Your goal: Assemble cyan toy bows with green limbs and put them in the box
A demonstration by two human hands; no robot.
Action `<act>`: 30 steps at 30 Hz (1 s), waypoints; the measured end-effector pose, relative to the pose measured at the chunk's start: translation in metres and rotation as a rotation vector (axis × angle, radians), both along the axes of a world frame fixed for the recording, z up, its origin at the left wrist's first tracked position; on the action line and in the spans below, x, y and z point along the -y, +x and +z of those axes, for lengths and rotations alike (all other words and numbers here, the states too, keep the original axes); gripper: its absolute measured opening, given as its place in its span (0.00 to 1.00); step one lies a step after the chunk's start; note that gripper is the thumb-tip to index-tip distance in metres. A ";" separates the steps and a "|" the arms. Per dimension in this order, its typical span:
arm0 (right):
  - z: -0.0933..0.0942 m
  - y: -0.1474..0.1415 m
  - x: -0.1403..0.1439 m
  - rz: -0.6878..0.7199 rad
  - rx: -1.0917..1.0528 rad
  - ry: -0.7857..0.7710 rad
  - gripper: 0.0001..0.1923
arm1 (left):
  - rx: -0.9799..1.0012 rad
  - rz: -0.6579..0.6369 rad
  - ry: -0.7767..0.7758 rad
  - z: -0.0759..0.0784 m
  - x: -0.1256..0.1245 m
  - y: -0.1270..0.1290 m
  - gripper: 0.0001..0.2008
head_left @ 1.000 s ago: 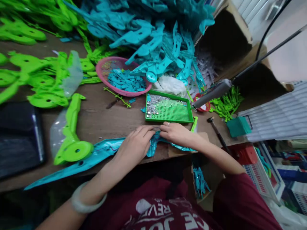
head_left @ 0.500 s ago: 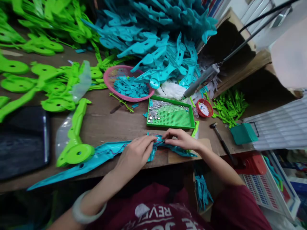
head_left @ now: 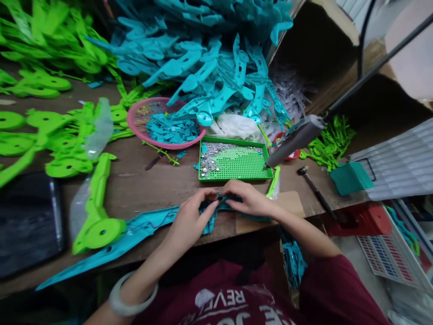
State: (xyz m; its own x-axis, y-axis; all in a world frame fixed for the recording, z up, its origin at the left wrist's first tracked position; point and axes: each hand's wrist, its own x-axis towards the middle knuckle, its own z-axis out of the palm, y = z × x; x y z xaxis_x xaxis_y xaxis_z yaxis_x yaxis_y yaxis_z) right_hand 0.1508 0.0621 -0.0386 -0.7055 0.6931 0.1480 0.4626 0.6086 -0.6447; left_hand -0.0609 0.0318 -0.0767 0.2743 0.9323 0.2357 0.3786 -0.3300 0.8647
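Left hand (head_left: 193, 213) and right hand (head_left: 246, 197) gripped long blue part (head_left: 150, 222), fingertips nearly meeting. Part lay along near edge of bench (head_left: 152, 187), nearer person than green tray (head_left: 233, 178).

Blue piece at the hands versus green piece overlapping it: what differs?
The blue piece is longer than the green piece. The blue piece tapers to a point; the green piece has a round end. The left hand and right hand are at the blue piece, not the green piece. Both pieces lie on the table.
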 end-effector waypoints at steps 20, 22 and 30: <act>-0.002 0.004 0.018 0.329 0.326 0.855 0.13 | -0.096 0.022 0.331 0.005 0.029 -0.011 0.08; -0.003 0.003 0.018 0.340 0.308 0.901 0.12 | -0.158 0.026 0.392 0.004 0.029 -0.013 0.09; 0.000 -0.005 0.015 0.306 0.181 1.112 0.09 | -0.532 0.086 0.560 0.003 0.010 -0.018 0.13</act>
